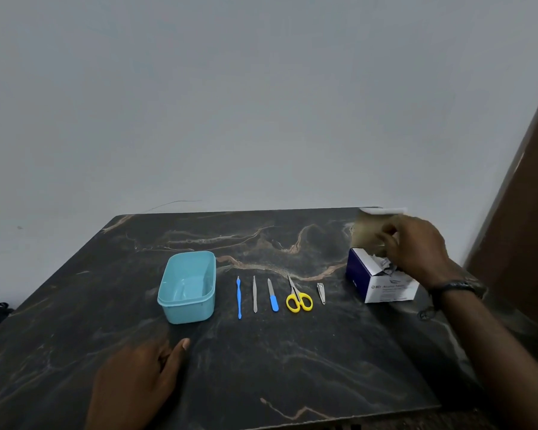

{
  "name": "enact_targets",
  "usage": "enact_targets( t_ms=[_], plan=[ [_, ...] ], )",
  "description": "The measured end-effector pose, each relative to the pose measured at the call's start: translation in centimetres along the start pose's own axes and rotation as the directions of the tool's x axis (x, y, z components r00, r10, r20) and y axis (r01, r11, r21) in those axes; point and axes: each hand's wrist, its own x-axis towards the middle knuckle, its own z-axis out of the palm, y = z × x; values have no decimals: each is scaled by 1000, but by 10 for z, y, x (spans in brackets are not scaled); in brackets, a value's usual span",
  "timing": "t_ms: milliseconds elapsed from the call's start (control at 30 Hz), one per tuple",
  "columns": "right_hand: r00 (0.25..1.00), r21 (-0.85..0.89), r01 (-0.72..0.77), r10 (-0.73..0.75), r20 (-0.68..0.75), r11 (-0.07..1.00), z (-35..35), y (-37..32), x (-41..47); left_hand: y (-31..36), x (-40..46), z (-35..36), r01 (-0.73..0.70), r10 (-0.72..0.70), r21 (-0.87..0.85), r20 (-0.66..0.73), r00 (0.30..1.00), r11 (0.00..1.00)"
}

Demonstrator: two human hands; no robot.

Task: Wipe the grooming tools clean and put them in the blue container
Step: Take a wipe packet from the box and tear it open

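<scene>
Head view: at the far left our left hand (pixel 137 380) rests flat on the dark marbled surface (pixel 292 361), its grip released, fingers relaxed and holding nothing; we judge it waits there to steady us and to take up a tool once a wipe is ready.

Just beyond that idle hand stands the blue container (pixel 187 287), open-topped and holding nothing we can see, set close so each cleaned tool has a short way to go.

To its right, between the two hands, the grooming tools lie in a neat row, apart from one another and none touched yet: a blue cuticle pusher (pixel 239 297), tweezers (pixel 255 294), a nail file (pixel 273 295) with a blue handle, yellow scissors (pixel 298 297) and a nail clipper (pixel 321 293). Spread singly like this, each can be picked without disturbing its neighbour.

Farthest right, our right hand (pixel 416 252) hovers over the open box of alcohol swabs (pixel 382 280), fingers pinching a pale wipe packet (pixel 370 231) just above the box mouth. The packet is blurred, so we cannot tell whether it is fully clear of the box. We judge the task barely begun: the wipe comes first, the tools after.
</scene>
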Motion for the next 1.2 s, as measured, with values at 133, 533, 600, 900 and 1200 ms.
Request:
enact_targets(
  t_ms=[133, 533, 600, 900, 1200],
  plan=[
    [954, -101, 85, -51, 295, 991, -1, -3, 0, 1, 1, 0, 6, -6, 17, 16, 1000, 1000],
    [759, 16, 179, -148, 635, 984, -5, 0, 6, -2, 3, 2, 4, -4, -6, 30, 1000, 1000],
    [766, 16, 155, -130, 630, 988, -3, -1, 7, -2, 3, 1, 7, -7, -4, 38, 999, 1000],
    [850, 56, 46, -69, 522, 997, 2, 7, 10, 4, 2, -5, 46, -46, -2, 73, 996, 999],
    [949, 60, -38, 17, 316, 997, -10, 13, -5, 3, 3, -4, 34, -31, -43, 59, 998, 998]
  ],
)
